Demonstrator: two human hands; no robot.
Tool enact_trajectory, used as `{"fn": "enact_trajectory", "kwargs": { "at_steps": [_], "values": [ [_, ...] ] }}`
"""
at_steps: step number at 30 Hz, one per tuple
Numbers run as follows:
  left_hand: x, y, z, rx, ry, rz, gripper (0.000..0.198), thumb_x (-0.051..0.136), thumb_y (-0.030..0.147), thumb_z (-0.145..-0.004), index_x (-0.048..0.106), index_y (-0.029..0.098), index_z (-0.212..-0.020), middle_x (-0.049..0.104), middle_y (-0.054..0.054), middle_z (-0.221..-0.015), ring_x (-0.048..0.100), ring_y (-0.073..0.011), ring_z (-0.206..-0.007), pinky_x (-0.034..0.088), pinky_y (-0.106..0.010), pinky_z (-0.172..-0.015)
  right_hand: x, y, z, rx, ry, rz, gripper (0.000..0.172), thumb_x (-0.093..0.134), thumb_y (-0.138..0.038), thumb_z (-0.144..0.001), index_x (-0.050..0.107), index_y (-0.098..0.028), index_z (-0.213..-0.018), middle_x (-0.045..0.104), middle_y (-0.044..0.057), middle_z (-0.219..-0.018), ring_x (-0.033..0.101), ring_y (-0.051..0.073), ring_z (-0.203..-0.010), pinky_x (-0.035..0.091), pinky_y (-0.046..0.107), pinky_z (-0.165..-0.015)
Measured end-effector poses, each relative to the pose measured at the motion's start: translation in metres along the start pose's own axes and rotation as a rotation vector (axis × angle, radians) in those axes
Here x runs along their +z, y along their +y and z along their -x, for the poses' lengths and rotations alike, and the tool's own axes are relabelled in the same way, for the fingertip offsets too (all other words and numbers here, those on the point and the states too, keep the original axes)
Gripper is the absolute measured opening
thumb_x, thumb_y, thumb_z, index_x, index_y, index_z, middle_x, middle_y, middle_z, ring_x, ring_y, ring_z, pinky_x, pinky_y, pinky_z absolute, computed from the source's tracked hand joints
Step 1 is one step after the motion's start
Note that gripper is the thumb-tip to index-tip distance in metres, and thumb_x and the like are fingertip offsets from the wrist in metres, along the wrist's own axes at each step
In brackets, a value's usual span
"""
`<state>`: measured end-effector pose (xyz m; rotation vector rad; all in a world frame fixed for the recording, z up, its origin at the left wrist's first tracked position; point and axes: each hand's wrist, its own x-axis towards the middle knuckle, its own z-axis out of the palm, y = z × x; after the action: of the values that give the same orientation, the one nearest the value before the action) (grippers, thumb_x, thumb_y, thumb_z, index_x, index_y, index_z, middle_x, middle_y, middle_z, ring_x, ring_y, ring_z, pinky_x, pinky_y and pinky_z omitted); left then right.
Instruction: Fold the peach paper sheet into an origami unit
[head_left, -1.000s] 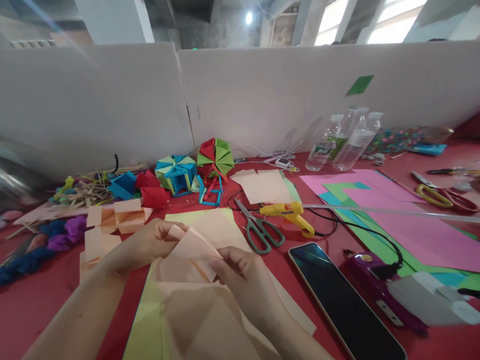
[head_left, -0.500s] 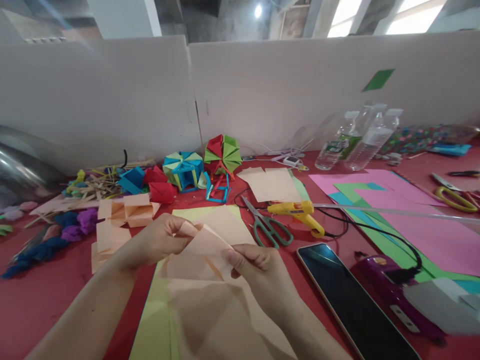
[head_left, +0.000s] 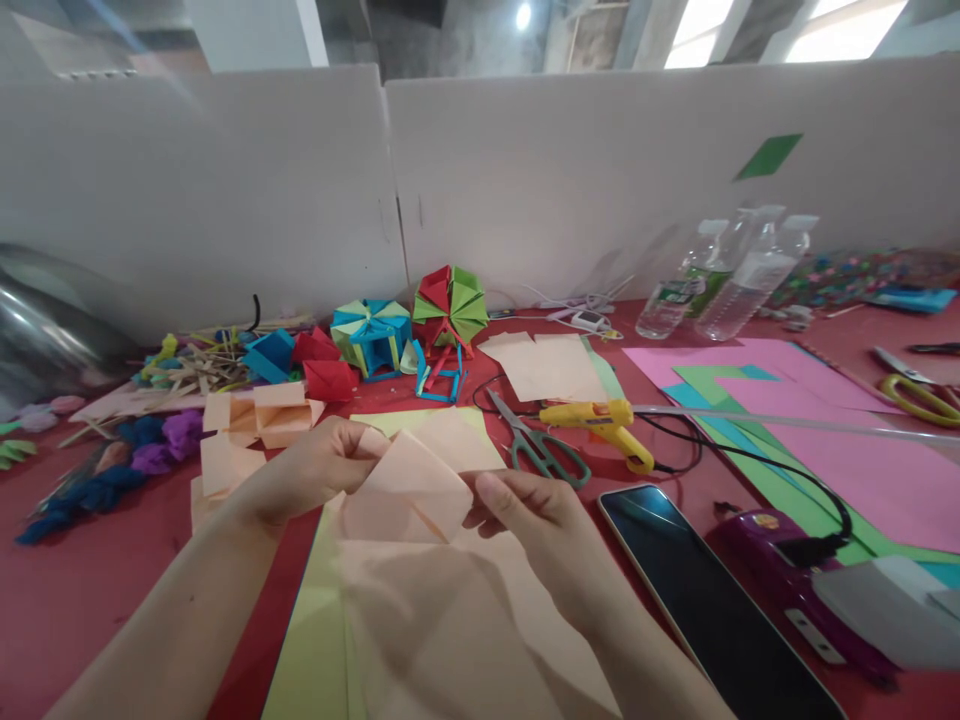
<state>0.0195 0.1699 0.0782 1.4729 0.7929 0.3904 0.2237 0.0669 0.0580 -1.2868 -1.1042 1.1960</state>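
A small folded piece of peach paper (head_left: 420, 478) is held up over the work area, its top corner pointing away from me and a slit showing on its lower face. My left hand (head_left: 319, 468) pinches its left side, with the fingertips partly behind the paper. At the right corner, the closed thumb and fingers of my right hand (head_left: 529, 510) grip the edge. Beneath lie larger peach sheets (head_left: 442, 620) on yellow paper (head_left: 304, 640). Grey-handled scissors (head_left: 546, 455) lie just beyond my right hand.
A yellow glue gun (head_left: 604, 425) and a phone (head_left: 701, 590) lie to the right, near a purple power strip (head_left: 787, 570). Folded peach pieces (head_left: 232, 450) sit at left. Colourful paper models (head_left: 371, 335) and plastic bottles (head_left: 750, 280) stand along the white partition (head_left: 562, 180).
My right thumb has slid off the face of the folded paper to its right corner. The paper has turned slightly, and the whole view has shifted a little.
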Motion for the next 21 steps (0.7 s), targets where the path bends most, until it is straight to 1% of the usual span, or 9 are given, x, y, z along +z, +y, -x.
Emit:
{"fn": "enact_trajectory", "kwargs": {
  "at_steps": [3,6,8,11,14,16,18,21],
  "values": [
    [0.001,0.001,-0.001,-0.002,0.001,-0.004,0.016,0.067,0.018,-0.068,0.074,0.018,-0.082,0.068,-0.002,-0.066,0.061,-0.0150,-0.057,0.047,-0.024,-0.055,0.001,0.002,0.000,-0.005,-0.015,0.077,0.026,0.059,-0.040,-0.079,0.073,-0.019,-0.079,0.065,0.001,-0.064,0.058,0.012,-0.062,0.046,0.024,-0.061],
    [0.003,0.002,0.000,0.003,0.020,0.000,0.018,0.068,0.019,-0.066,0.074,0.017,-0.083,0.069,-0.003,-0.070,0.062,-0.0157,-0.061,0.047,-0.023,-0.055,0.001,0.002,0.000,-0.005,0.002,0.069,0.027,0.059,-0.041,-0.078,0.072,-0.017,-0.076,0.065,0.001,-0.063,0.057,0.011,-0.061,0.046,0.024,-0.060],
    [0.004,0.003,0.000,-0.012,0.012,0.005,0.020,0.069,0.021,-0.066,0.074,0.017,-0.085,0.068,-0.003,-0.068,0.062,-0.0159,-0.059,0.048,-0.024,-0.055,0.001,0.001,0.000,-0.013,-0.007,0.078,0.025,0.061,-0.039,-0.077,0.071,-0.017,-0.077,0.064,0.000,-0.063,0.056,0.011,-0.062,0.044,0.023,-0.060],
    [0.007,0.004,0.001,-0.044,-0.038,0.007,0.024,0.069,0.023,-0.065,0.073,0.015,-0.087,0.066,-0.002,-0.063,0.060,-0.0154,-0.054,0.049,-0.026,-0.054,0.001,-0.001,0.000,-0.035,-0.016,0.135,0.019,0.062,-0.034,-0.075,0.069,-0.017,-0.074,0.063,0.000,-0.065,0.056,0.011,-0.063,0.042,0.022,-0.058],
    [0.008,0.003,0.000,-0.054,-0.067,0.005,0.025,0.068,0.024,-0.065,0.072,0.013,-0.087,0.066,-0.003,-0.062,0.059,-0.0153,-0.052,0.047,-0.025,-0.052,0.001,-0.002,0.001,-0.043,0.003,0.203,0.017,0.060,-0.029,-0.077,0.066,-0.017,-0.067,0.062,-0.001,-0.063,0.055,0.012,-0.062,0.041,0.021,-0.057],
    [0.008,0.002,-0.001,-0.048,-0.067,-0.005,0.023,0.067,0.023,-0.066,0.072,0.013,-0.086,0.064,-0.002,-0.059,0.059,-0.0152,-0.052,0.046,-0.024,-0.052,0.000,-0.003,0.001,-0.046,0.019,0.243,0.016,0.058,-0.026,-0.077,0.066,-0.017,-0.066,0.062,-0.001,-0.062,0.056,0.012,-0.062,0.041,0.021,-0.056],
    [0.010,0.002,-0.002,-0.037,-0.067,-0.023,0.021,0.065,0.021,-0.066,0.072,0.014,-0.084,0.061,0.000,-0.056,0.058,-0.0144,-0.052,0.045,-0.023,-0.052,0.000,-0.003,0.000,-0.063,0.014,0.243,0.015,0.058,-0.027,-0.078,0.068,-0.017,-0.073,0.066,0.000,-0.068,0.059,0.013,-0.066,0.043,0.022,-0.058],
    [0.015,0.002,-0.004,-0.034,-0.085,-0.027,0.018,0.062,0.018,-0.067,0.071,0.015,-0.081,0.059,0.002,-0.056,0.056,-0.0125,-0.052,0.041,-0.020,-0.050,0.000,-0.003,-0.001,-0.108,-0.037,0.213,0.022,0.056,-0.032,-0.081,0.070,-0.021,-0.094,0.070,0.002,-0.085,0.063,0.017,-0.080,0.048,0.024,-0.067]
  ]
}}
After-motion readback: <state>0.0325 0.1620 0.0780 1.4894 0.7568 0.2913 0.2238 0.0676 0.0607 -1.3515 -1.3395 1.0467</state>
